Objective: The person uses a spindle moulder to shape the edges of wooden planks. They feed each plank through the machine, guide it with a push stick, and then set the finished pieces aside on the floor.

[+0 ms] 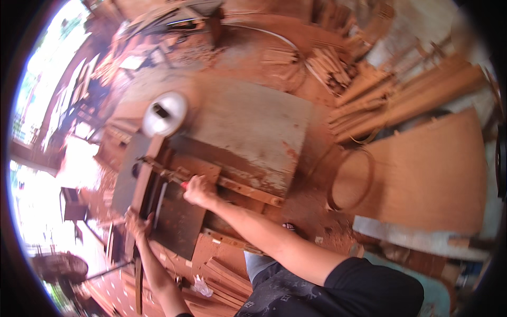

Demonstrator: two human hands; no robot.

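My right hand (pixel 199 191) is closed round the red end of a long, dark metal clamp-like tool (pixel 168 173). The tool reaches left to a long wooden beam (pixel 141 190). My left hand (pixel 138 224) rests on the near part of that beam, thumb apart from the fingers and palm against the wood. Under both arms lies a dark metal machine table (pixel 182 224), with the beam running across it. Blur hides how the far end of the tool meets the beam.
A white round disc (pixel 165 114) with a dark slot stands beyond the beam. A large worn board (pixel 248 127) lies past the machine. Stacked timber (pixel 412 100) and a curved brown panel (pixel 422 179) are at right. A fan (pixel 59 267) stands at lower left.
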